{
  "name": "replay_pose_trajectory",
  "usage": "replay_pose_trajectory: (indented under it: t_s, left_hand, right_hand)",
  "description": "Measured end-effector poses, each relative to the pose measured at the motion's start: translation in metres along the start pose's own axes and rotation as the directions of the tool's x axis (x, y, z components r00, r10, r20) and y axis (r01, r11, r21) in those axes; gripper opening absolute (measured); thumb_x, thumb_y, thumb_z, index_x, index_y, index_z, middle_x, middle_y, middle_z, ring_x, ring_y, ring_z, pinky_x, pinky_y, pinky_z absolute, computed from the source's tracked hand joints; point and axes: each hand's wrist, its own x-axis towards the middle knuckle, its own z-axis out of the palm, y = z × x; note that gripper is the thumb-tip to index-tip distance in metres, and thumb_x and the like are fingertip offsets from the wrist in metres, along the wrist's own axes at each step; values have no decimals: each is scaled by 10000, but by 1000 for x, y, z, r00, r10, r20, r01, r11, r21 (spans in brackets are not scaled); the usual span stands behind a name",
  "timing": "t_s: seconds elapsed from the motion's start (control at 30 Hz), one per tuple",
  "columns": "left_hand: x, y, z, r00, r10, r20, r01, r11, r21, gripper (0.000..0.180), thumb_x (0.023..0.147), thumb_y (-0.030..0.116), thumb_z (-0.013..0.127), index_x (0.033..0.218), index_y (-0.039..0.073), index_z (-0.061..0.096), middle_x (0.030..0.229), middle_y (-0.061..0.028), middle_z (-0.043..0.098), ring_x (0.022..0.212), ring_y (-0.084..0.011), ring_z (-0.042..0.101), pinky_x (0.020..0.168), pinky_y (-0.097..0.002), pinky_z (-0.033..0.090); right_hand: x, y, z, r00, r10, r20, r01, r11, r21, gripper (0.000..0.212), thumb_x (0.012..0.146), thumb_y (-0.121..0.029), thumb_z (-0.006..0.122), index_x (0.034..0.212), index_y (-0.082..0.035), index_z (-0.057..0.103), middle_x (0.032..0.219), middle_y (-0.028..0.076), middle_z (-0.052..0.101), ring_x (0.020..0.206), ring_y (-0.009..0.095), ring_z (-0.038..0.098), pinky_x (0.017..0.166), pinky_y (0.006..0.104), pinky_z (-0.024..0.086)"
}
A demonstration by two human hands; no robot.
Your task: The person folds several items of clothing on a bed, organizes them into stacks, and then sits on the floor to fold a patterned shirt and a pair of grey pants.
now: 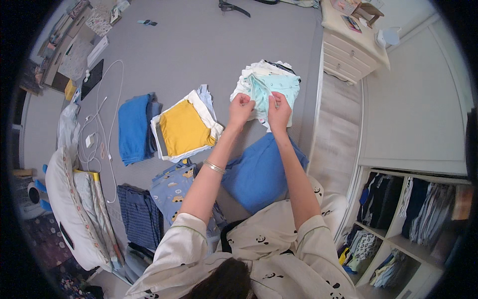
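Left hand and right hand had the mint garment pinched tight, probably mid-straightening, so even tension seemed key next.

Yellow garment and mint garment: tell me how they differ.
The yellow garment is plain; the mint garment has a small print. The yellow garment lies flat and untouched; the mint garment is rumpled, pinched by the left hand and the right hand. Both lie over white clothes.
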Motion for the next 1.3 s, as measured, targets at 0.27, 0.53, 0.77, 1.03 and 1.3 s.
replay_pose_trajectory:
  t_s: [0.27,0.53,0.77,1.03,1.3]
  left_hand:
    - [0,31,-11,979,21,202,8,990,-143,351,744,88,557,1091,138,540,854,-30,564,699,-97,480,605,-237,402]
    - [-16,89,-16,935,220,279,-268,952,146,470,726,87,562,1190,38,501,1054,-76,556,907,-102,511,785,-226,406]
    - [-80,163,-92,937,168,306,-190,981,45,577,748,80,583,1283,9,376,1171,-99,496,944,-131,512,819,-230,407]
    - [-93,143,-200,963,92,253,-149,965,215,649,734,-4,589,1324,38,323,1230,-94,461,1025,-134,488,875,-255,401]
    - [-87,17,-264,1000,-7,10,3,929,371,723,668,5,612,1327,75,324,1333,-119,359,1190,-204,384,990,-297,309]
  right_hand:
    - [-12,-18,-14,845,78,530,-396,756,521,315,867,-211,456,1072,15,533,981,101,602,878,185,573,764,278,442]
    - [-80,-24,-29,492,482,725,-752,-185,633,545,866,-437,416,1190,-1,374,1193,189,412,1107,283,437,950,412,347]
    - [-71,-81,-17,728,293,620,-496,-399,771,771,816,-628,344,1339,-75,218,1336,155,293,1220,317,318,1014,462,268]
    - [-38,-115,29,530,250,810,-845,77,529,476,734,67,427,1197,-5,349,1169,143,446,1098,274,450,935,415,386]
    - [-78,-76,87,511,392,765,-846,389,365,292,819,-54,409,1110,-34,408,992,129,534,892,239,566,743,358,486]
